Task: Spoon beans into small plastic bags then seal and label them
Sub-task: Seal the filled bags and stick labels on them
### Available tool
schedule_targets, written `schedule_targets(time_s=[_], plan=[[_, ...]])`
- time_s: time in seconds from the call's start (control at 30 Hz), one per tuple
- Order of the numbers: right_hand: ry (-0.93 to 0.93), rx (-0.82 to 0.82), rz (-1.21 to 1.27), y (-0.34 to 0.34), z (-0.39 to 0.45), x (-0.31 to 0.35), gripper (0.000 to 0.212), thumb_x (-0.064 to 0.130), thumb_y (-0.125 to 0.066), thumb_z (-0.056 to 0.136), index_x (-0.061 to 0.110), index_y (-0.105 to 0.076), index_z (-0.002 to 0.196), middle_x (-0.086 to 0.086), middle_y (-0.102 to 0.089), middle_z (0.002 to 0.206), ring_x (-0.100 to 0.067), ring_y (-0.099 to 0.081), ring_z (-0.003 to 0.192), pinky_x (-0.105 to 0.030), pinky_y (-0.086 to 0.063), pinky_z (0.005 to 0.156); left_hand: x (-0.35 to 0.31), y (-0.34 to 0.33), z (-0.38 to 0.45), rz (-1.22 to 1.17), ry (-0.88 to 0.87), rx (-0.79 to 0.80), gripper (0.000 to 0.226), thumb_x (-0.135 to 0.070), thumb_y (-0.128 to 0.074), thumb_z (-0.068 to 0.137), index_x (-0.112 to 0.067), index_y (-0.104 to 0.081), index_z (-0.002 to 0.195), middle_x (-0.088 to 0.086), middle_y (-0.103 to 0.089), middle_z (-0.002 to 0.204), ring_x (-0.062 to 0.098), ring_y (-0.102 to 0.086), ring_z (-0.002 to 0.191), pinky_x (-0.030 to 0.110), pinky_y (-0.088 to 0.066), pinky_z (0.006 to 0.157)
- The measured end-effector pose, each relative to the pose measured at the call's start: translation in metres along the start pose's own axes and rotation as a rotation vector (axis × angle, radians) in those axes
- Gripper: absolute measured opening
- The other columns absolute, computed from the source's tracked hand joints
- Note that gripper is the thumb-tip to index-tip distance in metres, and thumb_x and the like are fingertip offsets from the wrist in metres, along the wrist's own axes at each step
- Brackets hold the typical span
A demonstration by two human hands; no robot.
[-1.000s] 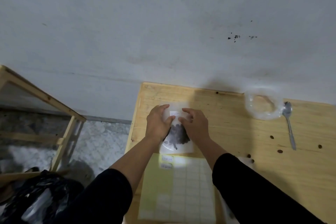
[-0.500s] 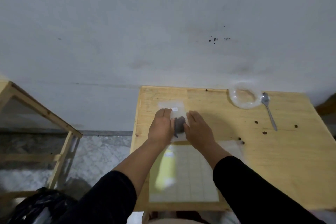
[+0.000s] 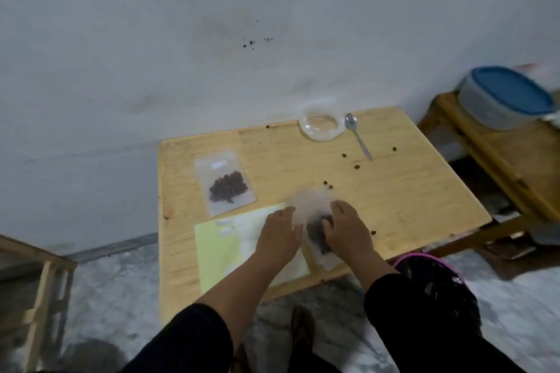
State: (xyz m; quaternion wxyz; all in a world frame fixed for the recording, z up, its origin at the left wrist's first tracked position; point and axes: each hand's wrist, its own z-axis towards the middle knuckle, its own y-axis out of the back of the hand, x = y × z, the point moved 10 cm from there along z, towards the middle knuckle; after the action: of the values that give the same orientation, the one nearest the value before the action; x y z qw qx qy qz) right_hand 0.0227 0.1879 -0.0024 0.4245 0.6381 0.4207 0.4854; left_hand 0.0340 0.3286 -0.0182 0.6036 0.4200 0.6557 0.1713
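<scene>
On the wooden table [image 3: 394,191] both hands lie on either side of a small plastic bag of beans [image 3: 315,230] near the front edge; its upper part is blurred. The left hand [image 3: 280,236] rests flat with fingers straight, its fingertips at the bag's left side and its palm over the label sheet [image 3: 221,248], a pale yellow-and-white page that lies at the front left of the table. The right hand [image 3: 347,232] lies on the bag's right side with its fingers bent over the dark beans; whether they pinch the plastic cannot be told. A second bag with a label [image 3: 225,183] lies flat behind the sheet, apart from both hands, with beans gathered in its lower half. At the far edge sits an open clear bag [image 3: 321,127] with a spoon [image 3: 357,135] just right of it, and loose beans [image 3: 348,157] lie scattered nearby.
</scene>
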Motion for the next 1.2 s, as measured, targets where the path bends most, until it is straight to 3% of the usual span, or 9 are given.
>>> schedule_targets(time_s=[0.33,0.5,0.6,0.7,0.8,0.9,1.0,1.1,1.2], plan=[[-0.003,0.030,0.109,-0.013,0.001,-0.036,0.027,0.025,-0.054,0.088,0.007,-0.053,0.109,-0.009,-0.053,0.115,-0.025,-0.049,0.110,-0.031,-0.041,0.091,-0.007,-0.023,0.005,-0.116,0.205,-0.058,0.043,-0.026,-0.050,0.094,-0.013,-0.043,0.134,0.008,-0.046,0.136,0.020,-0.042,0.125,0.026,-0.031,0.103],[-0.022,0.044,0.132,-0.012,0.005,-0.042,0.044,0.026,-0.055,0.089,0.006,-0.049,0.127,-0.010,-0.054,0.126,-0.024,-0.045,0.120,-0.030,-0.037,0.100,-0.005,-0.023,0.009,-0.180,0.273,-0.094,0.039,-0.023,-0.055,0.090,-0.013,-0.051,0.128,0.009,-0.055,0.126,0.022,-0.051,0.115,0.029,-0.037,0.099],[-0.053,0.045,0.218,-0.011,0.006,-0.043,0.047,0.026,-0.057,0.089,0.008,-0.049,0.131,-0.009,-0.054,0.128,-0.022,-0.048,0.119,-0.028,-0.037,0.099,-0.005,-0.021,0.010,-0.224,0.280,-0.117,0.034,-0.016,-0.057,0.089,-0.016,-0.054,0.123,0.008,-0.060,0.112,0.017,-0.057,0.098,0.024,-0.044,0.087],[-0.067,0.028,0.280,-0.007,0.007,-0.040,0.045,0.027,-0.060,0.088,0.010,-0.051,0.129,-0.008,-0.054,0.126,-0.021,-0.049,0.117,-0.027,-0.037,0.100,-0.004,-0.014,0.009,-0.290,0.278,-0.149,0.029,-0.013,-0.053,0.090,-0.020,-0.057,0.118,0.000,-0.063,0.097,0.010,-0.054,0.082,0.013,-0.036,0.072],[-0.052,0.003,0.301,-0.001,0.008,-0.036,0.045,0.028,-0.062,0.086,0.011,-0.053,0.127,-0.007,-0.054,0.127,-0.020,-0.046,0.120,-0.028,-0.035,0.102,-0.001,-0.006,0.008,-0.405,0.260,-0.173,0.029,-0.009,-0.050,0.091,-0.027,-0.061,0.112,-0.005,-0.066,0.105,0.012,-0.058,0.091,0.017,-0.039,0.077],[-0.025,-0.054,0.387,0.013,0.007,-0.024,0.043,0.026,-0.066,0.084,0.013,-0.056,0.125,-0.006,-0.057,0.125,-0.020,-0.050,0.117,-0.029,-0.038,0.099,0.012,-0.001,0.007,-0.596,0.304,-0.150,0.031,-0.006,-0.048,0.092,-0.032,-0.061,0.103,-0.011,-0.069,0.094,0.010,-0.061,0.093,0.019,-0.041,0.073],[-0.030,-0.069,0.530,0.022,0.008,-0.007,0.041,0.023,-0.070,0.081,0.018,-0.060,0.120,-0.002,-0.062,0.116,-0.016,-0.059,0.100,-0.030,-0.049,0.090,0.021,0.018,0.002,-0.654,0.296,-0.176,0.029,-0.007,-0.047,0.092,-0.026,-0.063,0.108,-0.003,-0.058,0.067,0.015,-0.057,0.066,0.017,-0.038,0.053],[-0.036,-0.036,0.617,0.022,0.008,0.016,0.034,0.022,-0.072,0.078,0.024,-0.063,0.111,0.002,-0.064,0.097,-0.012,-0.060,0.083,-0.024,-0.052,0.078,0.035,0.040,-0.006,-0.691,0.278,-0.218,0.031,-0.006,-0.046,0.093,-0.028,-0.064,0.106,0.021,-0.061,0.099,0.032,-0.059,0.085,0.031,-0.050,0.069],[-0.021,0.002,0.662,0.017,0.007,0.046,0.027,0.021,-0.072,0.077,0.027,-0.065,0.102,0.009,-0.061,0.079,-0.008,-0.057,0.075,-0.013,-0.043,0.066,0.052,0.061,-0.020,-0.756,0.257,-0.247,0.026,-0.011,-0.052,0.092,-0.034,-0.061,0.101,0.005,-0.062,0.113,0.017,-0.057,0.093,0.033,-0.050,0.081]])
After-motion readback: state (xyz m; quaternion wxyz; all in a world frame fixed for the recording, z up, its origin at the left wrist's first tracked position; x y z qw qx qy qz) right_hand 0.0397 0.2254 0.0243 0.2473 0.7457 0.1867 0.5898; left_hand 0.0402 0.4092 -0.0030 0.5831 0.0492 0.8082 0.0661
